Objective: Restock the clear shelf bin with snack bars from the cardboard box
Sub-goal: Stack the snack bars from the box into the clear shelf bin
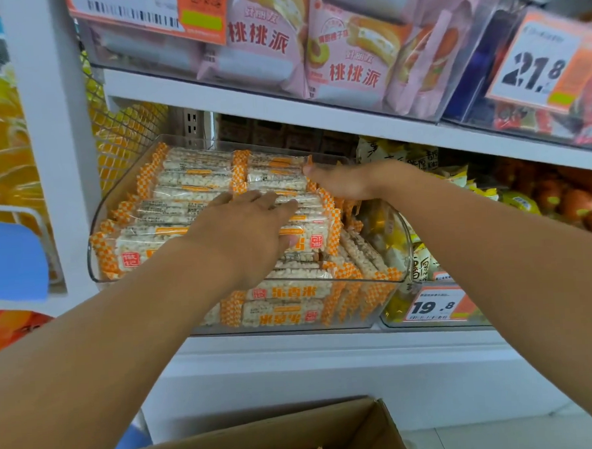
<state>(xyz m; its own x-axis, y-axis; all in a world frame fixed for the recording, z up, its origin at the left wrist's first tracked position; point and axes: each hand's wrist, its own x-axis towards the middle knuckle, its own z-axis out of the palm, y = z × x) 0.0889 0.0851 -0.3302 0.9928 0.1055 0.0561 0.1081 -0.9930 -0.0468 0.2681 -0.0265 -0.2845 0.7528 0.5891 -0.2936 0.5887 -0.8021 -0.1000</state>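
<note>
Both hands are in the clear shelf bin (404,249), my left hand (250,226) flat and released on the snack bars (196,178), my right hand (340,182) nudging their ends, so next probably comes another handful from the cardboard box (350,427) below.

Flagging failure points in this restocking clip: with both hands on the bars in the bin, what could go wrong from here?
1. The snack bars are heaped level with the clear bin's rim; pressing with the left hand might push some over the front edge.
2. The right hand sits at the right-side stack, where loose bars lean on end and may topple.
</note>
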